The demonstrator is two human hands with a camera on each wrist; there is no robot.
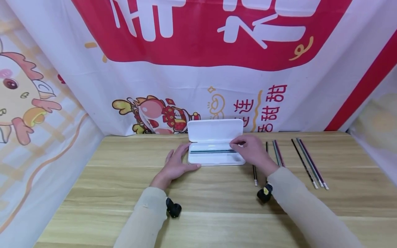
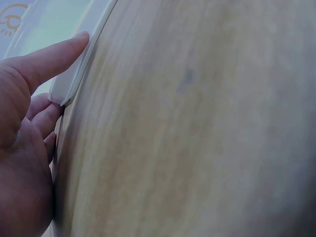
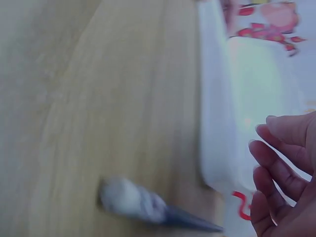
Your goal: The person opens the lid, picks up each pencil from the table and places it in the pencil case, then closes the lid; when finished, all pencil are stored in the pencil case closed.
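Note:
A white pencil case (image 1: 214, 159) stands on the table with its lid (image 1: 215, 130) raised against the backdrop. Inside, dark and teal pencils (image 1: 211, 151) lie lengthwise. My left hand (image 1: 175, 167) grips the case's left end, thumb on the front edge and fingers round the far side. In the left wrist view, the thumb (image 2: 59, 57) lies along the rim. My right hand (image 1: 252, 151) hovers over the case's right end. Its fingers (image 3: 269, 155) are loosely bent in the right wrist view, thumb near the index fingertip, and nothing shows between them.
Right of the case lies a black pencil (image 1: 255, 175) with a white eraser end, partly under my right arm. Beside it are a green and purple pair (image 1: 278, 153). Farther right, more pencils (image 1: 310, 163) lie side by side. A printed cloth (image 1: 198, 86) hangs behind the table.

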